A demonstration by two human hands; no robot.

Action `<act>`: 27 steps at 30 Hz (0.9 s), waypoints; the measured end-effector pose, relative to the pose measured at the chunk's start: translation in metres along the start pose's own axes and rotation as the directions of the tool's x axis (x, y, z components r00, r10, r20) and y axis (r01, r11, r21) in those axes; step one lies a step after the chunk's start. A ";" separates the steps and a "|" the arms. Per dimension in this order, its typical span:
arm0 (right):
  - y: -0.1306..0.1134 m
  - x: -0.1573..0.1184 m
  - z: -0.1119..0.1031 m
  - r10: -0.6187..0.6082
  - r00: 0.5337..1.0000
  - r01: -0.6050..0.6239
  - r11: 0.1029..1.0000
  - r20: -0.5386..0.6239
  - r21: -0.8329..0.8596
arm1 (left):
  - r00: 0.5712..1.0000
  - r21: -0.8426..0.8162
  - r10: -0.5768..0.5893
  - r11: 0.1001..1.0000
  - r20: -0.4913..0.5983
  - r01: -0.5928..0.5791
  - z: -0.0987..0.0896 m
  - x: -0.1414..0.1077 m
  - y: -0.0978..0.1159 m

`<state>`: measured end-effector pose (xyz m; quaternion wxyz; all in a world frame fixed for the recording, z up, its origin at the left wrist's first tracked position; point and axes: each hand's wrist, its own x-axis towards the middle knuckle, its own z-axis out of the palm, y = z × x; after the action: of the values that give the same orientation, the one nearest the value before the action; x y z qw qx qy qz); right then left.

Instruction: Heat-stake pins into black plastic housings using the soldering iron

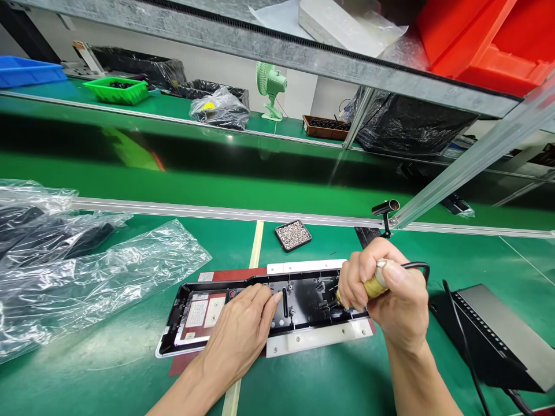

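Right hand (396, 303) gripping corded tool (373, 286), tip down inside black casing (303, 297). Casing on surface (325, 378), short of far edge. Left hand (243, 318) across casing; fingertips hidden, cannot tell whether closed. Tool work seemingly underway; next move calls for steady casing.

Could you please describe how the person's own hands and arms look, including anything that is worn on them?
The left hand and right hand are ungloved. The left forearm and right forearm are bare as far as they show, with no sleeve, watch or bracelet visible. No ring shows, though some fingers are partly hidden.
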<state>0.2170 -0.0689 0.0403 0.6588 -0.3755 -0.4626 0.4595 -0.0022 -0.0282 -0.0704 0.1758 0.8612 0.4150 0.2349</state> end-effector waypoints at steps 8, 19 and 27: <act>-0.002 0.003 -0.005 0.012 0.997 -0.018 0.997 0.081 0.073 | 1.000 0.023 0.019 1.000 -0.020 -0.018 -0.002 0.002 0.002; -0.007 0.004 -0.005 0.016 0.991 -0.029 0.995 0.130 0.094 | 0.999 0.017 0.011 1.000 -0.031 -0.010 0.000 0.001 0.001; -0.013 0.005 -0.003 -0.051 0.997 0.053 0.998 -0.061 0.032 | 0.999 0.022 0.021 1.000 -0.039 -0.020 -0.002 0.003 0.003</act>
<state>0.2243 -0.0679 0.0529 0.6904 -0.3660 -0.4442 0.4383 0.0001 -0.0277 -0.0661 0.1560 0.8626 0.4118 0.2490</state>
